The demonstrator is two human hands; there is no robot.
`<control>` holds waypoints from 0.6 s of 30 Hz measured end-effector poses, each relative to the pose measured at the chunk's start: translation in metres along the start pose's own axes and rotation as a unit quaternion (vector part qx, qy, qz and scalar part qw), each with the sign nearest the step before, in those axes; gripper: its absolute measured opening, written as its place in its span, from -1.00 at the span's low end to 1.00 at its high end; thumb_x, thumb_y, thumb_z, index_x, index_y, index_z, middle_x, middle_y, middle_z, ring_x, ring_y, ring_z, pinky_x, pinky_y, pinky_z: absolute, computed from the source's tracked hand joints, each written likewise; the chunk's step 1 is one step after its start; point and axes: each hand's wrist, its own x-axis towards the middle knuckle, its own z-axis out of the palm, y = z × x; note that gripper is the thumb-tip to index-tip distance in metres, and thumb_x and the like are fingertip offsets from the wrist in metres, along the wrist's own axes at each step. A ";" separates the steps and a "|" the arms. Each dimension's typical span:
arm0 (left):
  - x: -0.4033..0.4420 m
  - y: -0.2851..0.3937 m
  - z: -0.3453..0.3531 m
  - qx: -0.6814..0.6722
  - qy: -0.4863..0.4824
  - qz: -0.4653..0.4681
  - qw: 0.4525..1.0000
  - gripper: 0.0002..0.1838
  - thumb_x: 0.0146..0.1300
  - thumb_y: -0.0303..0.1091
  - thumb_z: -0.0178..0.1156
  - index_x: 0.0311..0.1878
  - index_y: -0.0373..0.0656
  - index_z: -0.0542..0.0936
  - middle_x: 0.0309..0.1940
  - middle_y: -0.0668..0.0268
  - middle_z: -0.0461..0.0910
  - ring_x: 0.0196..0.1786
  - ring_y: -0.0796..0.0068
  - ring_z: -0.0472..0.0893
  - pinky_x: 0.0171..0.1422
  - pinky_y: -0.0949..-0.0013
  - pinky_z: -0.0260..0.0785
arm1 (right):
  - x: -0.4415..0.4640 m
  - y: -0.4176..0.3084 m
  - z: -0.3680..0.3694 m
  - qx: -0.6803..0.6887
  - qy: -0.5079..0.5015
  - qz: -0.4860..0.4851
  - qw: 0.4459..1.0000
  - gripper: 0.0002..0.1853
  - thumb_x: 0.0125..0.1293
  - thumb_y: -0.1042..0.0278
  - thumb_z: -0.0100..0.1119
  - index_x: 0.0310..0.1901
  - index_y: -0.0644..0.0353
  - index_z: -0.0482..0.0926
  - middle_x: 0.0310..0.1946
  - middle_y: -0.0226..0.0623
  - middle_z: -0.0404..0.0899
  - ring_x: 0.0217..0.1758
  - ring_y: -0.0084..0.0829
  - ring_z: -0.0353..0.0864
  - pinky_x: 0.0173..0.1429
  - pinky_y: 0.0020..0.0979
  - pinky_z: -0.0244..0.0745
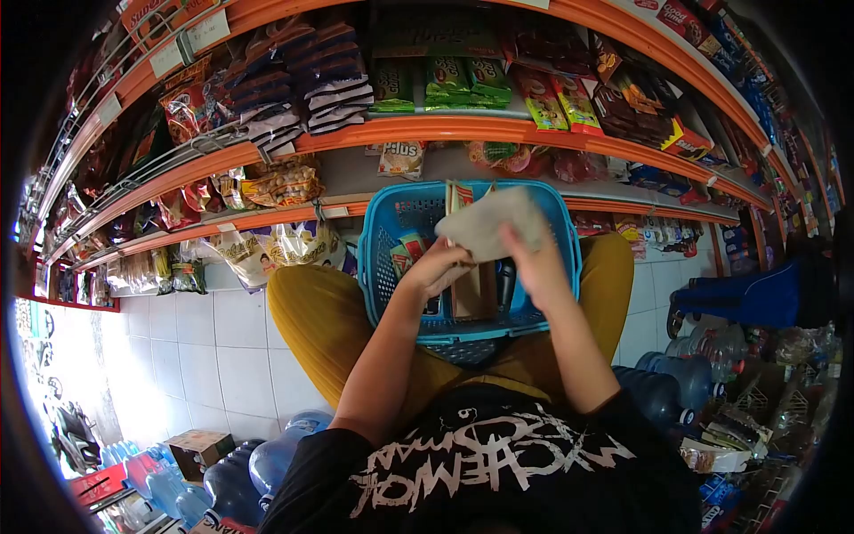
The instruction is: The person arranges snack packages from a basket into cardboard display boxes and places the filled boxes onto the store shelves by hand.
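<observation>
A pale grey-beige cloth (494,222), slightly blurred, is held up over a blue plastic basket (366,258). My right hand (538,267) grips the cloth at its right side, thumb on the near face and the other fingers hidden behind it. At the cloth's lower left edge, my left hand (440,267) has its fingers closed in a pinch. Inside the basket are a brown cardboard piece (476,298), a dark bottle-like item (505,283) and a red-and-green packet (407,252). The cloth covers part of the basket's contents.
Orange-edged shelves (400,132) with snack packets curve around in front. The basket sits between my bent knees (311,311) above white floor tiles (245,369). Large blue water bottles (285,449) stand at lower left, with more water bottles (680,378) at right. A blue bag-like item (747,298) is at right.
</observation>
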 end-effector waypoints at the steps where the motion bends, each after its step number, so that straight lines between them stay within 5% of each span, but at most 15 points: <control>1: 0.000 0.004 0.000 0.001 0.001 0.002 1.000 -0.49 0.08 -0.60 -0.03 0.17 -0.18 0.28 0.06 0.21 0.39 0.07 0.29 0.46 0.14 0.24 0.37 | 0.005 -0.006 -0.007 0.094 0.069 0.055 0.992 -0.47 0.26 0.12 0.18 0.20 0.14 0.33 0.07 -0.36 0.46 0.12 -0.45 0.40 0.20 -0.40 0.24; 3: 0.001 0.009 0.001 -0.206 0.004 0.034 0.978 -0.46 0.04 -0.57 -0.02 0.19 -0.21 0.26 0.04 0.13 0.39 0.10 0.19 0.43 0.24 0.05 0.29 | 0.004 -0.017 -0.019 0.122 0.199 0.055 0.971 -0.45 0.28 0.12 0.16 0.22 0.20 0.30 0.10 -0.31 0.42 0.18 -0.39 0.38 0.26 -0.24 0.20; 7: 0.004 0.006 0.003 -0.218 -0.068 0.069 0.971 -0.42 0.06 -0.50 -0.06 0.24 -0.28 0.20 0.16 -0.07 0.29 0.22 -0.01 0.32 0.37 -0.19 0.09 | 0.009 0.031 -0.015 0.043 0.260 -0.069 0.962 -0.55 0.36 0.24 0.03 0.19 0.31 0.33 0.13 -0.20 0.41 0.18 -0.37 0.38 0.28 -0.39 0.20; 9: 0.008 -0.004 0.007 -0.215 -0.105 0.068 0.968 -0.42 0.15 -0.46 -0.04 0.29 -0.23 0.17 0.20 0.00 0.29 0.27 0.10 0.31 0.36 -0.05 0.15 | 0.005 0.045 0.000 -0.048 0.130 -0.128 0.982 -0.55 0.33 0.40 -0.05 0.25 0.26 0.30 0.28 -0.10 0.26 0.37 -0.27 0.21 0.38 -0.33 0.07; 11: 0.013 -0.017 0.015 -0.073 0.006 0.079 0.994 -0.43 0.25 -0.39 -0.01 0.33 -0.16 0.14 0.22 0.11 0.29 0.26 0.27 0.33 0.32 0.16 0.22 | -0.003 0.067 0.026 -0.286 0.068 -0.152 0.944 -0.50 0.26 0.53 -0.05 0.27 0.16 0.29 0.35 -0.13 0.14 0.46 -0.19 0.00 0.43 -0.30 -0.02; 13: 0.009 -0.013 0.017 -0.130 0.020 0.064 0.989 -0.46 0.29 -0.34 0.03 0.33 -0.10 0.18 0.17 0.21 0.37 0.18 0.40 0.42 0.22 0.31 0.29 | -0.007 0.075 0.035 -0.274 0.083 -0.119 0.951 -0.50 0.25 0.56 -0.06 0.27 0.16 0.30 0.35 -0.14 0.15 0.46 -0.19 -0.01 0.43 -0.32 -0.02; 16: 0.008 -0.006 0.012 0.058 0.034 0.060 0.996 -0.53 0.18 -0.48 0.14 0.18 -0.18 0.33 0.00 0.22 0.51 0.02 0.39 0.55 0.06 0.35 0.42 | 0.006 0.096 0.020 -0.087 0.024 -0.136 0.987 -0.53 0.30 0.54 -0.08 0.26 0.19 0.30 0.34 -0.12 0.17 0.44 -0.23 0.05 0.43 -0.34 -0.01; 18: 0.011 -0.008 0.007 0.041 0.052 0.075 0.995 -0.54 0.15 -0.52 0.15 0.15 -0.20 0.34 -0.02 0.21 0.51 -0.01 0.39 0.55 0.02 0.32 0.44 | 0.006 0.079 0.004 0.017 0.073 -0.012 0.997 -0.57 0.34 0.47 -0.06 0.25 0.25 0.30 0.27 -0.20 0.29 0.35 -0.35 0.23 0.37 -0.42 0.07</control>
